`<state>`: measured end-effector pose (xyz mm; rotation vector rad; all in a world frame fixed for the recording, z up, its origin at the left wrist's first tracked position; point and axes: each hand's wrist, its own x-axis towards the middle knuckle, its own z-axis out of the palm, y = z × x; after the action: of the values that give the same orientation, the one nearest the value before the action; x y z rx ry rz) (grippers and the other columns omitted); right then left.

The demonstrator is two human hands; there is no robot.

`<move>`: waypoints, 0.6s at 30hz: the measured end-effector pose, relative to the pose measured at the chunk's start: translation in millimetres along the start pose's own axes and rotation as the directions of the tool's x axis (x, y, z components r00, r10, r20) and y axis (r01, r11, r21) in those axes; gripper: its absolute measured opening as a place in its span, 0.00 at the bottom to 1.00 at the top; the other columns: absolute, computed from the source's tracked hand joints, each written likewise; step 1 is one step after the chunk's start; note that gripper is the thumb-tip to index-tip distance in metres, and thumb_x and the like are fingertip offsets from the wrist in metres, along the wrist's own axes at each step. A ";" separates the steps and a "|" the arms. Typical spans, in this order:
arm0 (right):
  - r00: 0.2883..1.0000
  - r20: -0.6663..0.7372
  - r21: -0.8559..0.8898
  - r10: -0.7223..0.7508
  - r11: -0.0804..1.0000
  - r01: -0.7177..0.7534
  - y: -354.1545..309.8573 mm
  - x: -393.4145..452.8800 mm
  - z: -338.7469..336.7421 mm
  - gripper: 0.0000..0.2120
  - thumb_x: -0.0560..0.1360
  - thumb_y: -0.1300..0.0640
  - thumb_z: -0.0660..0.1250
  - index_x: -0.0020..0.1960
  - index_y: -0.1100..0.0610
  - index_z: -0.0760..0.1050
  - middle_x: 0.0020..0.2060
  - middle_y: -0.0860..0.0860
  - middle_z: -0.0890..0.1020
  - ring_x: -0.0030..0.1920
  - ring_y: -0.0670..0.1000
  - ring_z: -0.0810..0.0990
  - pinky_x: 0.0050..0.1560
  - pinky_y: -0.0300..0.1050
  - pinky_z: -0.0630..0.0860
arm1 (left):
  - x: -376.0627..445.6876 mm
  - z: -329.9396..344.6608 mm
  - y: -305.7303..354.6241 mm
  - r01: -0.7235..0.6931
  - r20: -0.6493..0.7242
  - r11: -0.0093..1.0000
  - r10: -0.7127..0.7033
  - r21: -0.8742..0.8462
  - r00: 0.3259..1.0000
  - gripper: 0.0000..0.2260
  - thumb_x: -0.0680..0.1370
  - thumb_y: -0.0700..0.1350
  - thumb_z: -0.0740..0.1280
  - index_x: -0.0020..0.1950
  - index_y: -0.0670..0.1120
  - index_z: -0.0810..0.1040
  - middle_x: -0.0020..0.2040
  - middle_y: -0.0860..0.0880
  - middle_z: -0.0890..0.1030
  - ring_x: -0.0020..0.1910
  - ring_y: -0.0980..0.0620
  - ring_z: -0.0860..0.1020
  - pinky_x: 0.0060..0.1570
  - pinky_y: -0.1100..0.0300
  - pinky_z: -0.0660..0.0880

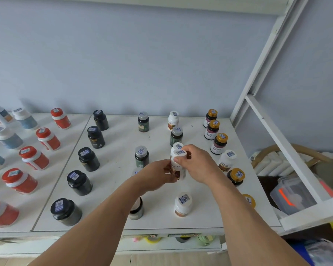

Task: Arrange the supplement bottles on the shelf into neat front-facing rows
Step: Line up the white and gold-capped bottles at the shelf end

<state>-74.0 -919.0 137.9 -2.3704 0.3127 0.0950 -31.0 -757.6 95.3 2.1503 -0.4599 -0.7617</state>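
Head view: a white bottle with a white cap [178, 164] is held upright above the middle of the white shelf board [119, 143], gripped by both hands at once. The left hand [155, 176] is curled around the lower left side of the bottle body, while the right hand [197, 163] is closed over its cap and upper right side, thumb on the cap edge. A second white cap [178, 146] is seen just behind the held bottle. Other supplement bottles are stood in columns running from the back edge to the front edge: black-capped bottles [88, 159] left of centre, grey-capped green bottles [141, 156] at centre, gold-capped bottles [218, 144] along the right edge. Another white bottle [183, 204] is stood near the front edge. Red-capped bottles [34, 158] are placed on the adjoining board to the left.
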 end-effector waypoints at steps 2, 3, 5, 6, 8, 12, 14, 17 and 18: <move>1.000 -0.005 -0.005 0.006 1.000 -0.006 -1.0 -0.1 0.5 0.21 0.77 0.47 0.67 0.67 0.52 0.71 0.60 0.49 0.79 0.51 0.46 0.74 0.44 0.38 0.67 | 0.8 -2.0 0.1 -0.009 0.017 1.000 0.009 -0.007 1.000 0.18 0.72 0.46 0.72 0.61 0.54 0.77 0.54 0.58 0.83 0.56 0.57 0.79 0.62 0.53 0.74; 1.000 -0.006 -0.004 0.010 1.000 -0.010 -1.2 -0.2 0.6 0.21 0.77 0.47 0.67 0.66 0.52 0.71 0.60 0.49 0.79 0.51 0.46 0.74 0.45 0.38 0.68 | 1.7 -2.3 -0.2 -0.010 0.022 1.000 0.010 -0.011 1.000 0.18 0.72 0.45 0.72 0.61 0.54 0.77 0.54 0.58 0.83 0.56 0.57 0.79 0.62 0.53 0.74; 1.000 -0.011 -0.002 0.018 1.000 -0.018 -1.5 -0.7 0.6 0.21 0.76 0.47 0.67 0.67 0.52 0.71 0.60 0.49 0.79 0.52 0.47 0.75 0.46 0.38 0.68 | 3.4 -2.4 -0.9 -0.008 0.032 1.000 0.009 -0.024 0.999 0.18 0.72 0.45 0.72 0.61 0.54 0.77 0.54 0.58 0.83 0.56 0.56 0.79 0.62 0.52 0.74; 1.000 -0.013 -0.004 0.021 1.000 -0.021 -1.4 -1.1 0.4 0.21 0.76 0.47 0.67 0.67 0.52 0.71 0.60 0.49 0.79 0.52 0.46 0.75 0.47 0.39 0.69 | 4.1 -2.1 -1.2 -0.009 0.034 1.000 0.010 -0.026 0.999 0.18 0.72 0.45 0.72 0.61 0.54 0.77 0.54 0.58 0.83 0.56 0.56 0.79 0.62 0.52 0.74; 1.000 -0.012 -0.006 0.024 1.000 -0.024 0.5 -1.0 1.1 0.22 0.76 0.47 0.67 0.67 0.53 0.71 0.61 0.49 0.79 0.53 0.47 0.75 0.48 0.39 0.69 | 5.2 -0.9 -1.6 -0.007 0.039 1.000 0.008 -0.024 0.999 0.19 0.72 0.46 0.72 0.63 0.54 0.76 0.55 0.58 0.82 0.56 0.56 0.79 0.62 0.52 0.74; 0.999 0.005 0.009 0.044 0.999 -0.044 7.0 -1.2 2.3 0.24 0.76 0.46 0.67 0.69 0.52 0.70 0.63 0.49 0.78 0.59 0.50 0.76 0.52 0.40 0.71 | 7.3 2.1 -0.5 0.005 0.040 0.999 -0.007 0.048 0.999 0.22 0.74 0.46 0.71 0.67 0.52 0.74 0.59 0.55 0.80 0.59 0.55 0.77 0.64 0.53 0.72; 0.999 0.014 0.029 0.053 0.998 -0.053 11.5 -1.8 3.4 0.23 0.76 0.47 0.67 0.69 0.51 0.70 0.63 0.48 0.78 0.59 0.49 0.76 0.53 0.41 0.72 | 7.2 3.4 1.2 -0.002 0.033 0.993 -0.002 0.115 0.999 0.22 0.74 0.47 0.71 0.67 0.52 0.73 0.61 0.53 0.79 0.60 0.53 0.76 0.64 0.54 0.72; 0.999 0.026 0.062 0.044 0.997 -0.046 18.1 -3.9 6.2 0.20 0.76 0.49 0.68 0.67 0.50 0.71 0.60 0.47 0.79 0.56 0.47 0.76 0.50 0.38 0.69 | 5.9 6.5 3.9 -0.010 0.004 0.966 0.010 0.259 1.000 0.23 0.76 0.47 0.69 0.70 0.51 0.70 0.66 0.50 0.76 0.64 0.51 0.74 0.65 0.55 0.70; 0.999 0.032 0.075 0.041 0.996 -0.043 20.2 -4.7 7.4 0.20 0.76 0.49 0.68 0.67 0.50 0.71 0.60 0.47 0.79 0.56 0.47 0.76 0.49 0.38 0.69 | 5.5 7.7 4.7 -0.015 -0.010 0.939 0.019 0.342 1.000 0.24 0.77 0.48 0.68 0.72 0.51 0.68 0.68 0.50 0.75 0.66 0.50 0.73 0.65 0.56 0.70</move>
<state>-83.5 -927.2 119.8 -2.2856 0.3457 0.1369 -32.2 -767.9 93.0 2.4679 -0.6428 -0.6970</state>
